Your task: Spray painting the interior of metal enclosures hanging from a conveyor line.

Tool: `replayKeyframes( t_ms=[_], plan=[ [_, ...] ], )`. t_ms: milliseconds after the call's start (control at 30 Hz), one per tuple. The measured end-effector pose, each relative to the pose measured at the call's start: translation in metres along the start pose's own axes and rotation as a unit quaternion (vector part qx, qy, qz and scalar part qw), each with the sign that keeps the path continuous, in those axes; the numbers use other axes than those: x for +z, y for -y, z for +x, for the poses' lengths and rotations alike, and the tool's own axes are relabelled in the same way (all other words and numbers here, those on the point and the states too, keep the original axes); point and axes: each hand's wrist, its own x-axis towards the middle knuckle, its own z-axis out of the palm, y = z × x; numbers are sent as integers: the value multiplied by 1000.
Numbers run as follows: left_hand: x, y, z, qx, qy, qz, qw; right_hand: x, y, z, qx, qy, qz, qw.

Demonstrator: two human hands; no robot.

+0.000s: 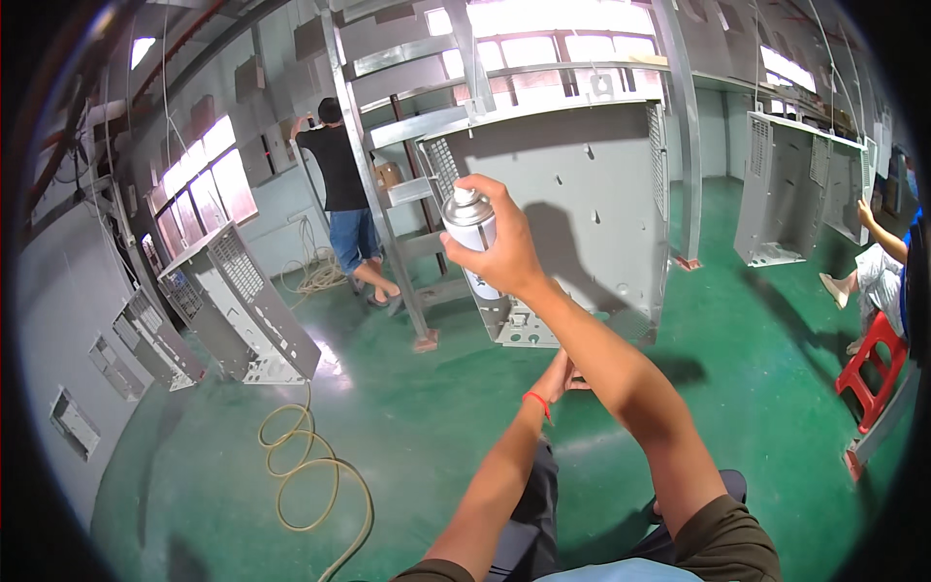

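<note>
A grey sheet-metal case [601,194] hangs upright in front of me, its open side facing me, with perforated side walls and holes along its bottom. My right hand [509,247] is closed around a white and silver spray can [473,231], raised before the case's left part; the index finger lies on the nozzle. The shadow of hand and can falls on the case's back panel. Below, my left hand [559,376], a red band at its wrist, grips the case's lower edge; its fingers are partly hidden.
Metal frame posts [373,184] stand behind the case. More grey cases hang at left [242,301] and right [781,194]. A yellowish hose [320,461] coils on the green floor. One person [335,160] stands at back left; another sits far right by a red stool [873,373].
</note>
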Motion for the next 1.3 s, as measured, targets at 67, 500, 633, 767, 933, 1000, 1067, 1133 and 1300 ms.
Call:
replayKeyframes(
  t_ms=[67,500,633,767,933,1000,1067,1133,1300],
  plan=[
    [-2,-2,0,-2,10,-9,1000,1,-9,5,65,-14,-3,998],
    [0,-9,7,-11,11,-18,1000,-17,-18,15,12,-37,-46,998],
    [-5,-8,10,-11,-10,-35,999,-67,-5,-29,-3,14,-43,999],
    [-23,0,18,15,-26,-49,998,-149,22,-86,42,67,-59,995],
    [-25,12,41,70,-80,-65,992,-265,38,-156,241,-51,-85,966],
    [-19,18,55,56,-69,2,996,-300,43,-175,376,-178,3,909],
    [-9,25,72,14,-48,65,997,-337,50,-188,460,-304,59,832],
    [5,35,92,-61,-37,179,981,-375,35,-212,495,-390,131,765],
    [-14,82,99,-277,105,478,827,-406,24,-232,487,-456,201,717]
  ],
)
